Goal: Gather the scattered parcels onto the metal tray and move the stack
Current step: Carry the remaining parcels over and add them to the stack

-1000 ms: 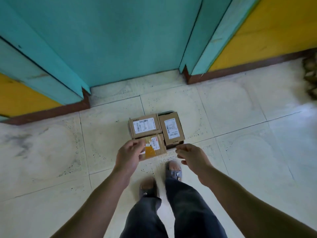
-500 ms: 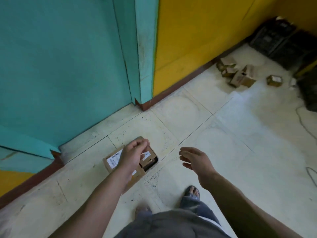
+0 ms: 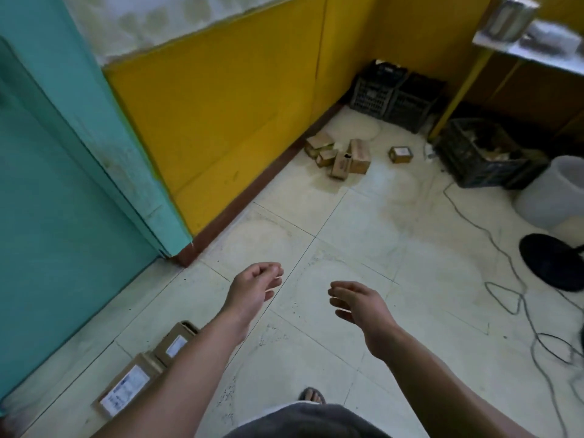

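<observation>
Peeking out from under the left arm at the lower left, two labelled parcels point(image 3: 126, 387) lie side by side on the floor next to the teal door point(image 3: 63, 216), and one is partly hidden. A blurry heap of parcels point(image 3: 339, 154) sits by the yellow wall point(image 3: 221, 105) in the upper middle. A single parcel point(image 3: 400, 154) lies to its right. Both hands hang over bare tiles point(image 3: 347, 232) and hold nothing. The left hand point(image 3: 252, 289) is loosely curled and the right hand point(image 3: 357, 300) has its fingers spread. Wires point(image 3: 505, 279) trail along the right side. A black crate point(image 3: 480, 153) at the upper right holds things too dark to make out.
</observation>
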The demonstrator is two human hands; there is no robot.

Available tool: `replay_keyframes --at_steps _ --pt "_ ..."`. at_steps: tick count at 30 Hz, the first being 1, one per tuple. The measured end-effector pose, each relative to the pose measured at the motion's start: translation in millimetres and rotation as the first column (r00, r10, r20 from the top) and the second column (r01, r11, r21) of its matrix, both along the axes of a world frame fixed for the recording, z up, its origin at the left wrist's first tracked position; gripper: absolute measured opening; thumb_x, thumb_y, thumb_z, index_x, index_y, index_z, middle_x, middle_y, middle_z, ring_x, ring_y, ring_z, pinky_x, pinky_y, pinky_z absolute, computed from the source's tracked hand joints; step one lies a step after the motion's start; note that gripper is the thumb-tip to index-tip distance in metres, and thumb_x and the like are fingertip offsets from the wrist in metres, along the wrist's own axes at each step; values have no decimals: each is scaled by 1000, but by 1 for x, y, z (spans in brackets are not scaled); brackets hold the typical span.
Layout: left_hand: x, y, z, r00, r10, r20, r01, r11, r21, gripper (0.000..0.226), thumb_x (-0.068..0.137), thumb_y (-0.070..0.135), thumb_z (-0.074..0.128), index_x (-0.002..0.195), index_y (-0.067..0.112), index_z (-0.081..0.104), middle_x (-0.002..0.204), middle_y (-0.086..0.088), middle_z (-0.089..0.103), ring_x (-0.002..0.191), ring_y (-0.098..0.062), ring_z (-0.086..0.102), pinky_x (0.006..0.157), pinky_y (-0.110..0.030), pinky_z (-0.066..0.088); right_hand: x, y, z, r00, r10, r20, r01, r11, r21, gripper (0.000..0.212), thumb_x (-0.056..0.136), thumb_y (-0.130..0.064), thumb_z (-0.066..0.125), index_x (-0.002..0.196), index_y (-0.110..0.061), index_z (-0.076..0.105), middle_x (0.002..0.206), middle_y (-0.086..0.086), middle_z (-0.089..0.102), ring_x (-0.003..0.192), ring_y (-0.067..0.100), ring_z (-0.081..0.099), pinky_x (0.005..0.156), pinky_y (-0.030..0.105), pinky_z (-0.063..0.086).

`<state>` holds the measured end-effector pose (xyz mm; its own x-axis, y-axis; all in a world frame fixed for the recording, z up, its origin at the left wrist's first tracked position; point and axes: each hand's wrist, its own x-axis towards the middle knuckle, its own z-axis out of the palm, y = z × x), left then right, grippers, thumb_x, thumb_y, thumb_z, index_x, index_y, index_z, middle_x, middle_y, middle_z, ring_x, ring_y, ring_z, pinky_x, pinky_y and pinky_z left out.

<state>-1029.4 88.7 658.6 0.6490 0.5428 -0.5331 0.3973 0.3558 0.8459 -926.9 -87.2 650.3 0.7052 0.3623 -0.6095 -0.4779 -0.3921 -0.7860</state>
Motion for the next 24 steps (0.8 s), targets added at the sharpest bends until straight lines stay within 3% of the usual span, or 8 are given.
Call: replay_keyframes --at_steps 5,12,24 --pt "81 -33 7 998 -68 -3 68 997 26 13 97 21 56 100 19 68 108 -1 71 104 -15 66 98 -38 49 75 -35 8 998 -63 11 63 997 33 14 95 -12 59 104 -13 69 107 6 71 102 21 66 84 31 53" --pt "183 -51 -1 978 -204 -43 206 978 36 13 98 21 55 102 19 67 108 2 70 101 -11 65 89 -29 50 159 -40 -1 990 -142 -27 143 989 32 15 95 -11 59 105 -12 69 106 7 70 101 21 65 89 34 53" --pt "429 18 -15 963 -265 -45 263 964 -40 12 98 19 55 99 18 67 106 0 71 97 -13 65 91 -31 48 385 18 -2 970 -245 -13 245 970 7 12 95 -11 58 102 -13 68 108 8 70 103 23 65 90 35 52"
